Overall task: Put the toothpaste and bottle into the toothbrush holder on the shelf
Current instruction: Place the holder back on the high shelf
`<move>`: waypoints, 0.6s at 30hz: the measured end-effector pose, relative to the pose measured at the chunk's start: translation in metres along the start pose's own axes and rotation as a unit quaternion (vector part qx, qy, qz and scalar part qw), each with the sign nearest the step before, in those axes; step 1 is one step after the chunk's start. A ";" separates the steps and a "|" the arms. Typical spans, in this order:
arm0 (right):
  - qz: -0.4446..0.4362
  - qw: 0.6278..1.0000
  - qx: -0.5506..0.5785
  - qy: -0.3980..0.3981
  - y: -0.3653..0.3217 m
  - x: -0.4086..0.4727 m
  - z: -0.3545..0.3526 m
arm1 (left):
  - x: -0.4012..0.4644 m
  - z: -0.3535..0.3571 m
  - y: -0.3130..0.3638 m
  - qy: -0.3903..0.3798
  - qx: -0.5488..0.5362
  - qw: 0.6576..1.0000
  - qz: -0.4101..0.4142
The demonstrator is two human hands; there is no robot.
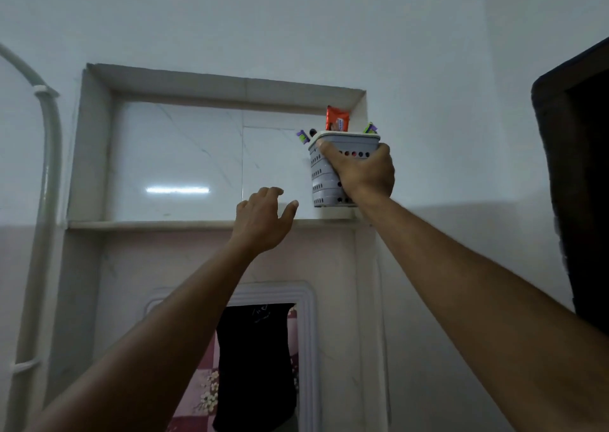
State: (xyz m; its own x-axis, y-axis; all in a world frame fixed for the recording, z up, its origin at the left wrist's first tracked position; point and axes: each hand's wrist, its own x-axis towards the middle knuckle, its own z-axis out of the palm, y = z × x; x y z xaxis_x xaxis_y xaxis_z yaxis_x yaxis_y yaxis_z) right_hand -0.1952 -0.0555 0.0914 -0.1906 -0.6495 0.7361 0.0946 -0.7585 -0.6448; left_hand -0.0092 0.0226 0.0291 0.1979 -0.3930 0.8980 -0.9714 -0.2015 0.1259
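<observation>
A grey perforated toothbrush holder (324, 176) stands at the right end of the wall-niche shelf (148, 224). My right hand (364, 173) is wrapped around its front. A red-orange toothpaste tube (336, 119) sticks up out of the holder, with purple and green toothbrush ends (303, 136) beside it. No bottle can be made out. My left hand (263, 224) hovers in front of the shelf edge, left of the holder, fingers spread and holding nothing.
The niche has a glossy marble back and a white frame. A white pipe (49, 168) runs down the left wall. A mirror (257, 365) with a white frame hangs below the shelf. A dark door edge (573, 184) is at the right.
</observation>
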 end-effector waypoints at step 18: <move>-0.087 0.987 -0.108 -0.087 0.087 -0.016 0.035 | 0.001 0.042 -0.014 0.054 0.142 0.987 0.048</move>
State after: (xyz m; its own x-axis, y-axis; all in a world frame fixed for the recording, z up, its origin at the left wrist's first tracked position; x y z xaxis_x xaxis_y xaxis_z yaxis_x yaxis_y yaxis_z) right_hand -0.1500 -0.1135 0.0307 -0.0128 -0.5247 0.8512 -0.1386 -0.8421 -0.5212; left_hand 0.0104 -0.0126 0.0108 0.0760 -0.3270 0.9420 -0.9062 -0.4167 -0.0716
